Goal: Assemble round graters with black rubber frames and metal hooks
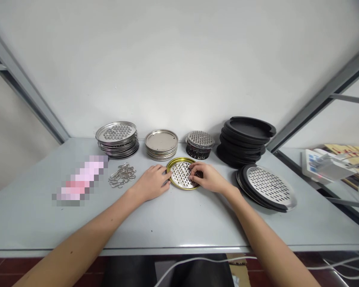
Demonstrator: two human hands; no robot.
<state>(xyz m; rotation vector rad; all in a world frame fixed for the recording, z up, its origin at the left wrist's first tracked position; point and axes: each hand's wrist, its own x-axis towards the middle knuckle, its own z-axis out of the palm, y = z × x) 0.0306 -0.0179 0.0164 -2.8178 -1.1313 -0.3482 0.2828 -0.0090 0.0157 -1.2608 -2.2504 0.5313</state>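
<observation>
One gold-rimmed dish (176,160), flat on the grey desk (173,223)
Inside it lies a perforated disc (180,174); the left hand (153,182) has its fingers loosely spread against the left rim, while the right hand (210,177) has its fingers drawn together over the disc's right side (whether they grip it, I cannot tell). Loose metal hooks (121,175) lie left of the left hand; a stack of plain metal discs (161,141) stands behind.

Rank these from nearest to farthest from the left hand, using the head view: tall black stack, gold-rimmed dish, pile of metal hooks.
From the left hand:
1. Gold-rimmed dish, touching it on the right.
2. Pile of metal hooks, to its left.
3. Tall black stack, far right.
</observation>
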